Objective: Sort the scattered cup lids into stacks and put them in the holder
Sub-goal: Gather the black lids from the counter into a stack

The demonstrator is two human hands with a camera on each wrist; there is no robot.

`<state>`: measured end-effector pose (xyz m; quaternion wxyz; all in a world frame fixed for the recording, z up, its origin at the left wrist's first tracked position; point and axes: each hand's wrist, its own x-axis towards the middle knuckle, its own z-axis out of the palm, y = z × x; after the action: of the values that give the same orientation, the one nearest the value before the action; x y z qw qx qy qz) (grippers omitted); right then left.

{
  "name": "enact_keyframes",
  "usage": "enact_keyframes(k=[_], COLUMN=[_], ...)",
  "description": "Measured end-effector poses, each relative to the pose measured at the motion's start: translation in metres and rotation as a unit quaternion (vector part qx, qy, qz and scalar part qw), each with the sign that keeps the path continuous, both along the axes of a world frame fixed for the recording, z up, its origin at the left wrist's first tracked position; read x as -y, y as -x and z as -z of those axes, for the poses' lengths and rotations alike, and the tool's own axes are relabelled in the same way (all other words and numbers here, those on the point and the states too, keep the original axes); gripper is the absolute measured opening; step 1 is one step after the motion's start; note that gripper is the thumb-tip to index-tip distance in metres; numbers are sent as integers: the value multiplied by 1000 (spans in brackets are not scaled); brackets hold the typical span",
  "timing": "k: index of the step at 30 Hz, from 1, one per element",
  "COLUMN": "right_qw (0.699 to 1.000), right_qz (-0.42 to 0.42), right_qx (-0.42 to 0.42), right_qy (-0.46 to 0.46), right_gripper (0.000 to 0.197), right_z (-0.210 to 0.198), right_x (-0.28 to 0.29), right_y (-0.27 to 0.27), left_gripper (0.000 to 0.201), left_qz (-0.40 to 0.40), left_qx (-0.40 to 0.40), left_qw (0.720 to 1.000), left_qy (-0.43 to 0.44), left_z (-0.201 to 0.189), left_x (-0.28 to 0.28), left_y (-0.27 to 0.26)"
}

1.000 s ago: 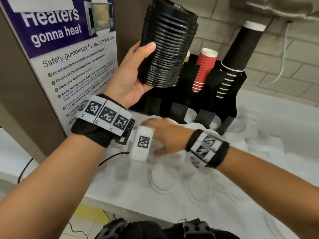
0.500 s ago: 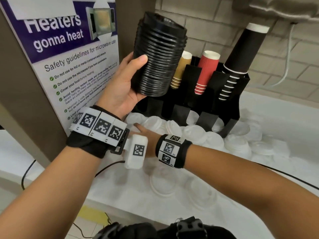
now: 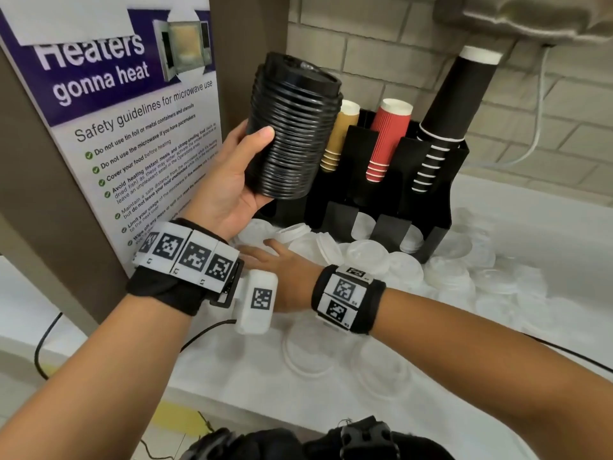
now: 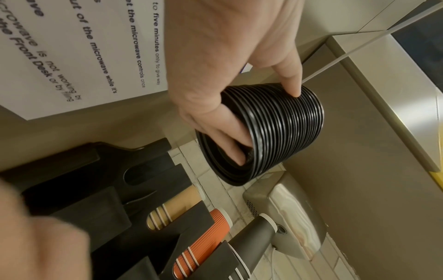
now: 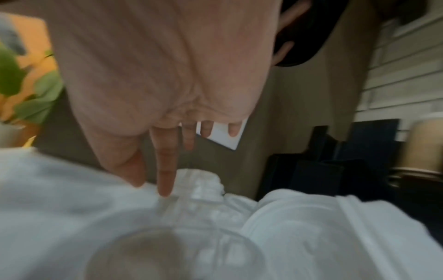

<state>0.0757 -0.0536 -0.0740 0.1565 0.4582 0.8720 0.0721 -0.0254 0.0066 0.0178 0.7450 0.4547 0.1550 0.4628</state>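
Observation:
My left hand [image 3: 232,174] grips a tall stack of black lids [image 3: 292,131] held up left of the black holder [image 3: 441,207]; in the left wrist view the thumb lies on the ribbed side and fingers curl into the black lids' [image 4: 275,132] open underside. My right hand [image 3: 275,254] reaches low under the left wrist toward the white lids [image 3: 368,257] piled before the holder. Its fingers [image 5: 165,170] are straight and point down at a white lid [image 5: 199,181] by the wall; whether they touch it is unclear. That view is blurred.
The holder carries brown [image 3: 338,137], red [image 3: 384,141] and black cup stacks [image 3: 447,117]. A poster board [image 3: 109,127] stands at the left. White and clear lids [image 3: 308,353] cover the white counter [image 3: 530,220]. A brick wall and a metal unit [image 3: 530,18] are behind.
My right hand has slid left and farther in, under the left wrist, toward the lids by the poster board. The black lid stack has come slightly lower and left.

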Motion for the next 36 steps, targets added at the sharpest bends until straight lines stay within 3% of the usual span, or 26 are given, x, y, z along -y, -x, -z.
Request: enact_keyframes(k=[4, 6, 7, 9, 11, 13, 14, 15, 16, 19, 23, 25, 28, 30, 33, 36], right_qw=[984, 934, 888, 766, 618, 480, 436, 416, 407, 379, 331, 327, 330, 330, 320, 303], right_qz=[54, 153, 202, 247, 225, 187, 174, 167, 165, 186, 200, 203, 198, 195, 196, 195], right_qx=[-168, -323, -411, -587, -738, -834, -859, -870, -875, -890, -908, -909, -907, -906, -908, -913], right_qy=[0, 27, 40, 90, 152, 197, 206, 208, 204, 175, 161, 161, 169, 178, 187, 192], right_gripper=[32, 42, 52, 70, 80, 78, 82, 90, 93, 73, 66, 65, 69, 78, 80, 72], right_z=[-33, -47, -52, -58, -60, -63, -64, -64, -65, -62, -49, -44, -38, -37, -35, -32], right_x=[-2, -1, 1, 6, 13, 18, 19, 21, 23, 27, 31, 33, 35, 36, 35, 33], right_y=[-28, -49, -59, -75, -85, -88, -90, -91, -92, -93, -97, -99, -104, -107, -109, -108], left_gripper=[62, 61, 60, 58, 59, 59, 59, 58, 56, 58, 83, 106, 118, 111, 86, 73], left_qz=[2, 2, 2, 10, 22, 37, 41, 44, 45, 39, -8, -68, -106, -97, -116, -136], left_qx=[9, 13, 18, 29, 26, 10, 2, -6, -14, -77, -241, -323, -345, -364, -403, -462], left_qw=[1000, 1000, 1000, 999, 999, 999, 998, 998, 998, 995, 970, 940, 896, 843, 719, 625], left_qy=[4, 7, 12, 25, 33, 35, 38, 42, 44, 40, -27, -89, -258, -384, -554, -614], left_z=[-2, -2, -1, 2, 7, 13, 17, 20, 24, 30, 30, 27, 18, 6, -15, -28], left_x=[0, 1, 1, 4, 8, 12, 13, 15, 15, 16, 11, 7, 7, 9, 13, 25], left_y=[-6, -10, -12, -17, -23, -29, -33, -36, -38, -42, -47, -46, -43, -40, -36, -33])
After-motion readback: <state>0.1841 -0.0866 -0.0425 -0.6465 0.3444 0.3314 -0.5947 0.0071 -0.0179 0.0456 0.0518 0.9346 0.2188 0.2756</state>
